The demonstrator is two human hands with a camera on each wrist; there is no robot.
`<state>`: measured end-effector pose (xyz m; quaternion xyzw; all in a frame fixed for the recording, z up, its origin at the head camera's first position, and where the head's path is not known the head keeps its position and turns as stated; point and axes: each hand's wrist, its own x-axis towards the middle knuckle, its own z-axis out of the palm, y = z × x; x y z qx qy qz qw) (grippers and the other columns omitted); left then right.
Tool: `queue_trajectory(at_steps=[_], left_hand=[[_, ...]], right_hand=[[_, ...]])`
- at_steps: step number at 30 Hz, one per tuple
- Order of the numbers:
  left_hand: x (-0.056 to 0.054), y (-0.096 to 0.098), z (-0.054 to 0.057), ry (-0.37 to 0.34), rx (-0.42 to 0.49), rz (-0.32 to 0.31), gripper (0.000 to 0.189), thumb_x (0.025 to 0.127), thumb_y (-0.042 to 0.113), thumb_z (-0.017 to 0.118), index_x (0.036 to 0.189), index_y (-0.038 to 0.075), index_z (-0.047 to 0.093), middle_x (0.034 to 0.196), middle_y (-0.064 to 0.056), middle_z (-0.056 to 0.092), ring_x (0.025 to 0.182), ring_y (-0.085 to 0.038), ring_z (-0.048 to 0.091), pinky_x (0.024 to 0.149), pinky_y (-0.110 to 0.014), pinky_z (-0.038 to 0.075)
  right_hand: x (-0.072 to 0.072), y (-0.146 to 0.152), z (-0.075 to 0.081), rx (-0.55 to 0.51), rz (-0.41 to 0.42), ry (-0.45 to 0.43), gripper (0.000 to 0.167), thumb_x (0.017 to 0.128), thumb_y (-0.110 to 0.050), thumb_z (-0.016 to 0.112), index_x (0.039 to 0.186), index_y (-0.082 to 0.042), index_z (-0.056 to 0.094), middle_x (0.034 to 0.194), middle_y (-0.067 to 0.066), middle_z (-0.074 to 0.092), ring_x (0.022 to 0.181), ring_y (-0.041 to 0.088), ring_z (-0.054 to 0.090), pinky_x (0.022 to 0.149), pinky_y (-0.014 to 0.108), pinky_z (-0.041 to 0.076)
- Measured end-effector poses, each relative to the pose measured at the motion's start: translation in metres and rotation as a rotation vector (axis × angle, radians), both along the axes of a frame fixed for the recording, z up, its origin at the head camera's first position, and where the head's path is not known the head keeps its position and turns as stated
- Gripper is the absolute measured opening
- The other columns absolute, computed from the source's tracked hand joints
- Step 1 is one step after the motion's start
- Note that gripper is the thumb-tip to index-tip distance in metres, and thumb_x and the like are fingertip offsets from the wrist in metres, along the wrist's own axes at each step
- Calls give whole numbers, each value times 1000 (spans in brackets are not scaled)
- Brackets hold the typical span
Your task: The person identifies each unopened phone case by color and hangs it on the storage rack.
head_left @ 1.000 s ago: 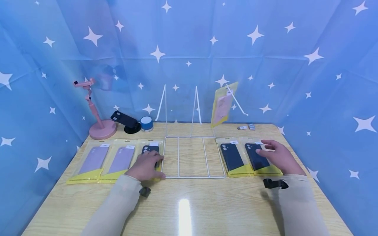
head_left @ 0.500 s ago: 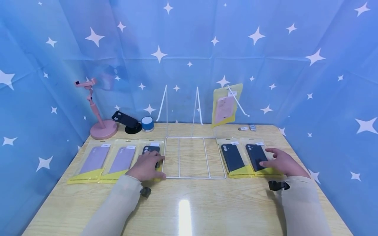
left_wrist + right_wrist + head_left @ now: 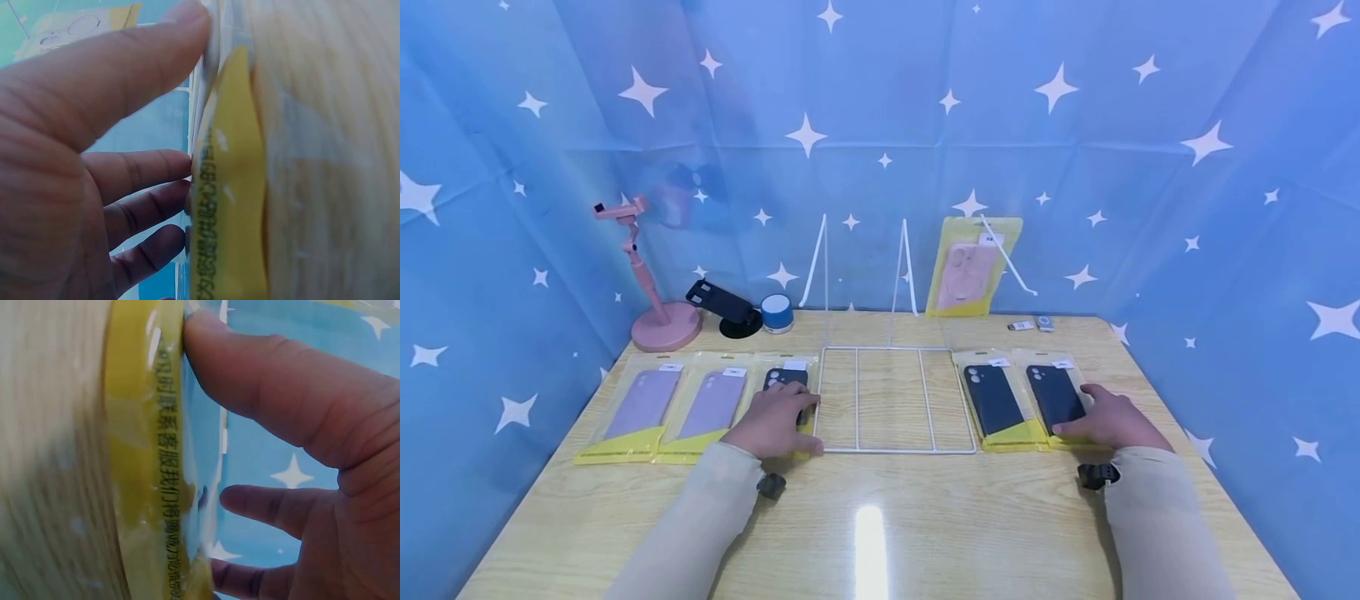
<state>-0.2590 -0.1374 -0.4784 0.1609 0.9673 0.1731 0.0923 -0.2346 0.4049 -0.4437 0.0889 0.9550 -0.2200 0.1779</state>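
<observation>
**Left hand (image 3: 775, 421) and right hand (image 3: 1112, 421) wide, each at a black-case packet**

Left hand: fingers spread, lying over the inner left packet (image 3: 784, 377), covering its lower part. Left wrist view: thumb well apart from the fingers, fingertips at the bag's edge, next to the yellow printed strip. Head view: thumb tip at the near left corner of the white rack (image 3: 895, 452); contact with the wire unclear.

Right hand: also wide, at the right side of the outer right packet (image 3: 1054, 396), thumb over its near end. Right wrist view: thumb tip against the bag, fingers apart from thumb; fingertip contact hard to tell.

Both packets lie flat on the worktop (image 3: 970, 533), one each side of the rack. The inner right packet (image 3: 994, 400), also black, lies between the rack and the outer right one. Two purple packets (image 3: 640, 404) (image 3: 711, 404) lie in a row left of the left hand.

The rack has three hooks; a pink packet (image 3: 966, 271) hangs on the right one, slightly tilted.

Back left: pink stand (image 3: 666, 327), black phone-like item (image 3: 722, 302) on a round black base, blue speaker (image 3: 777, 315). Back right: USB stick (image 3: 1021, 325), small blue-white gadget (image 3: 1044, 323). Blue star curtain (image 3: 880, 83) behind and at both sides.
</observation>
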Motion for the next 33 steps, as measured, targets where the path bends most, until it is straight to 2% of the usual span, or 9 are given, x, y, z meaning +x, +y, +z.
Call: queue_trajectory(at_steps=[3, 7, 12, 16, 21, 25, 27, 29, 33], left_hand=[[-1, -1, 0, 4, -3, 1, 83, 77, 54, 91, 147, 21, 63, 150, -5, 57, 135, -30, 49, 118, -55, 39], [-1, -1, 1, 10, -3, -6, 83, 77, 54, 91, 147, 20, 64, 149, -5, 58, 134, -30, 50, 118, -55, 39], [-1, -1, 1, 12, 1, -10, 82, 77, 53, 91, 147, 19, 64, 149, -6, 58, 134, -31, 50, 118, -55, 38], [-1, -1, 1, 17, -4, -16, 82, 77, 53, 91, 147, 19, 64, 149, -6, 58, 134, -31, 50, 118, -56, 38], [0, 0, 1, 17, -6, -17, 82, 77, 52, 91, 147, 18, 64, 148, -6, 58, 132, -31, 51, 117, -55, 38], [0, 1, 2, 16, -5, -17, 81, 77, 52, 91, 146, 18, 65, 147, -6, 59, 132, -30, 51, 117, -56, 38], [0, 1, 2, 18, -5, -18, 82, 77, 52, 91, 146, 18, 65, 147, -6, 59, 131, -30, 51, 117, -56, 38], [0, 1, 2, 19, -5, -18, 82, 77, 52, 91, 146, 18, 65, 147, -6, 59, 131, -30, 51, 117, -55, 38], [0, 0, 1, 17, -4, -18, 82, 77, 52, 91, 146, 18, 64, 148, -6, 58, 132, -30, 51, 118, -55, 38]], right_hand=[[-3, 0, -2, 15, 7, 13, 133, 78, -69, 82, 163, 9, 15, 153, 49, 28, 135, 67, 36, 99, 73, 46], [-6, 0, -4, -28, -26, 20, 138, 76, -66, 86, 163, 9, 10, 153, 48, 31, 128, 61, 45, 96, 68, 49], [-6, 0, -5, -70, -53, 18, 141, 75, -62, 89, 164, 7, 4, 155, 47, 27, 125, 59, 47, 98, 68, 49], [-5, 0, -3, -91, -67, 33, 133, 79, -52, 89, 165, 5, 6, 156, 47, 25, 124, 59, 48, 99, 70, 48], [-2, 4, 2, -107, -81, 82, 112, 87, -33, 85, 166, 2, 14, 157, 47, 24, 128, 62, 44, 102, 75, 44], [0, 7, 6, -128, -66, 119, 93, 92, -18, 74, 166, 1, 21, 140, 43, 47, 106, 50, 57, 85, 58, 53], [1, 8, 9, -153, -57, 129, 87, 91, -11, 69, 165, 1, 24, 131, 38, 52, 92, 41, 58, 74, 46, 51], [2, 8, 12, -181, -47, 135, 84, 90, -6, 65, 165, 0, 27, 134, 38, 50, 88, 36, 56, 68, 39, 47], [5, 8, 17, -201, -37, 143, 75, 90, -5, 59, 162, -2, 37, 151, 41, 37, 80, 31, 55, 63, 35, 46]])
